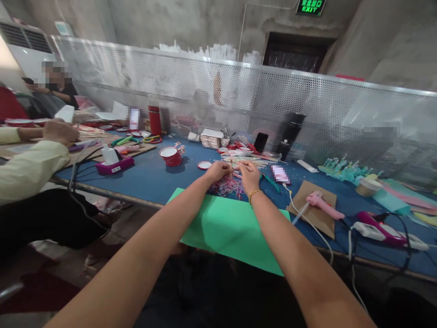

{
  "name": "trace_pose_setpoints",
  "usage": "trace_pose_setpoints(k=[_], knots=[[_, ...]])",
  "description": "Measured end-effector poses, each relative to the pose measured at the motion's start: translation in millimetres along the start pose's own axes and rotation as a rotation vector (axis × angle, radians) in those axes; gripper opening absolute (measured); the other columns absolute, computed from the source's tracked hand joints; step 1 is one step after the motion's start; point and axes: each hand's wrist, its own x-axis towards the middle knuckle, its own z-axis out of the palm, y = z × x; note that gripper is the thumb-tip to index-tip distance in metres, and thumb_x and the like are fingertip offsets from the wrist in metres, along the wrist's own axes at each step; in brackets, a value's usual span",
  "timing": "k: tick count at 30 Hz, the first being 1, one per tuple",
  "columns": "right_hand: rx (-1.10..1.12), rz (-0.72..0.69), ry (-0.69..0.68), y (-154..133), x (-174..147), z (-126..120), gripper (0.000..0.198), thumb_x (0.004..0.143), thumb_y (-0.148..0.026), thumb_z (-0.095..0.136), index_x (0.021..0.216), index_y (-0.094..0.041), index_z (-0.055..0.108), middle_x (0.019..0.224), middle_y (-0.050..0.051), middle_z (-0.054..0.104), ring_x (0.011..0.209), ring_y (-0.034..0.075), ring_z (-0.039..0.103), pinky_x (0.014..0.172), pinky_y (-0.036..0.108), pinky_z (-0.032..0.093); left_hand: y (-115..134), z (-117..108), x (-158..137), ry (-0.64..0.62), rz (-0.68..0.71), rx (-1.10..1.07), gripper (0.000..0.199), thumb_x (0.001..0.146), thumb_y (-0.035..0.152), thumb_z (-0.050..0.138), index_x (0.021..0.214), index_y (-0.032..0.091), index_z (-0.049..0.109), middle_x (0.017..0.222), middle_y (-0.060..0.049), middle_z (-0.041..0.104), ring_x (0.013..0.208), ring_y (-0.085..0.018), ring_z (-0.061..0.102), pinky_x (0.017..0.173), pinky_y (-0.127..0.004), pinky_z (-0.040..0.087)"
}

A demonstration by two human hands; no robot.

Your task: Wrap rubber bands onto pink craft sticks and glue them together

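Observation:
My left hand [218, 172] is closed, thumb and fingertips pinching a thin, light-brown stick [231, 167] that stands roughly upright. Close beside it, my right hand [250, 174] is also closed, its fingertips pinched together near the stick; what sits between them is too small to make out. A gold bracelet circles my right wrist. Below both hands lies a tangled heap of pink, purple and blue cords [229, 187]. A green sheet [232, 223] spreads between my forearms and overhangs the table's front edge. Thin pale sticks [262, 161] lie just behind my hands.
A pink glue gun [324, 205] rests on cardboard [309, 189] at right, near a purple power strip [384, 230] and cables. Teal-handled pliers [269, 182] lie beside my right hand. Red-rimmed discs [171, 158] are stacked at left. A co-worker's hand [60, 132] works farther left.

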Motion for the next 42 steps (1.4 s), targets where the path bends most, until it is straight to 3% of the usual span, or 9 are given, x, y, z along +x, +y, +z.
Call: trace_pose_setpoints(k=[4,13,18,34,39,42], knots=[[-0.107,-0.067,-0.034,-2,13,-1,0.011,0.069,-0.030,0.059,0.075,-0.020,0.061,0.060,-0.003,0.066,0.061,0.016,0.064,0.060,0.027,0.053,-1,0,0,0.012,-0.009,0.016,0.046,0.070,0.056,0.060,0.064,0.011,0.068,0.057,0.000,0.058,0.052,-0.009,0.042,0.053,-0.022,0.032],[-0.079,-0.142,0.131,6,18,-13,0.017,0.074,-0.035,0.055,0.065,-0.020,0.055,0.056,-0.002,0.063,0.055,0.014,0.060,0.058,0.026,0.050,5,-2,-5,-0.022,0.004,0.030,0.045,0.073,0.054,0.058,0.064,0.012,0.069,0.057,0.000,0.059,0.053,-0.009,0.042,0.051,-0.021,0.031],[-0.029,-0.144,0.068,5,17,-14,0.012,0.070,-0.031,0.058,0.072,-0.019,0.058,0.063,-0.002,0.066,0.062,0.014,0.062,0.061,0.024,0.049,4,-2,-3,-0.018,0.009,0.072,0.045,0.073,0.055,0.058,0.064,0.012,0.069,0.059,-0.001,0.061,0.055,-0.009,0.044,0.052,-0.021,0.032],[-0.123,-0.093,-0.077,-6,5,-11,0.013,0.070,-0.032,0.058,0.066,-0.021,0.054,0.062,-0.002,0.065,0.067,0.017,0.064,0.060,0.027,0.052,4,-1,-4,0.016,-0.001,0.108,0.043,0.074,0.052,0.056,0.066,0.012,0.068,0.054,0.001,0.056,0.050,-0.008,0.038,0.048,-0.022,0.026],[-0.166,-0.113,0.012,-2,9,-13,0.013,0.069,-0.032,0.058,0.065,-0.020,0.054,0.063,-0.002,0.065,0.065,0.016,0.063,0.061,0.027,0.052,5,-1,-5,0.032,-0.014,0.113,0.042,0.073,0.052,0.058,0.065,0.012,0.068,0.053,0.002,0.054,0.049,-0.008,0.037,0.048,-0.022,0.026],[-0.135,-0.105,-0.003,-3,8,-12,0.013,0.070,-0.033,0.058,0.066,-0.021,0.054,0.062,-0.002,0.065,0.065,0.016,0.063,0.059,0.026,0.052,6,-1,-4,0.022,-0.019,0.104,0.043,0.074,0.053,0.057,0.064,0.012,0.069,0.054,0.001,0.056,0.050,-0.008,0.039,0.049,-0.022,0.027]])
